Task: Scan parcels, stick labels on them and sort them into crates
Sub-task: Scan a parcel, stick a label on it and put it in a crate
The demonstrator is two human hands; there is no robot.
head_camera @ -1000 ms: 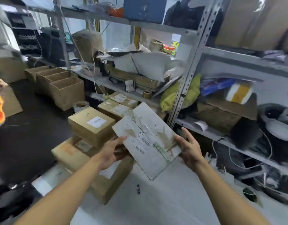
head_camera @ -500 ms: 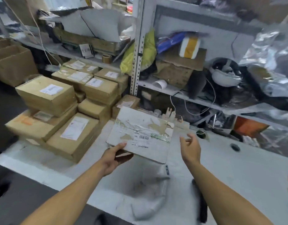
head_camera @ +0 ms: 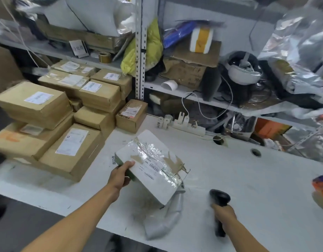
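My left hand (head_camera: 121, 176) grips the left edge of a flat white parcel (head_camera: 151, 166) with torn tape and a barcode label on top, holding it tilted above the white table (head_camera: 238, 179). To the right and lower, my right hand (head_camera: 224, 214) grips the handle of a black barcode scanner (head_camera: 219, 198), its head pointing up toward the parcel. A grey plastic mailer bag (head_camera: 164, 220) lies on the table under the parcel's lower corner.
Several brown cardboard parcels (head_camera: 69, 110) with white labels are stacked on the table's left. A white power strip (head_camera: 188, 127) lies at the table's back edge. Metal shelving (head_camera: 140, 51) full of clutter rises behind. An orange and purple object (head_camera: 322, 186) shows at the right edge.
My right hand let go of the parcel, dropped to the right and took hold of the black scanner. My left hand alone lowered the parcel over the table. My view swung right and down.
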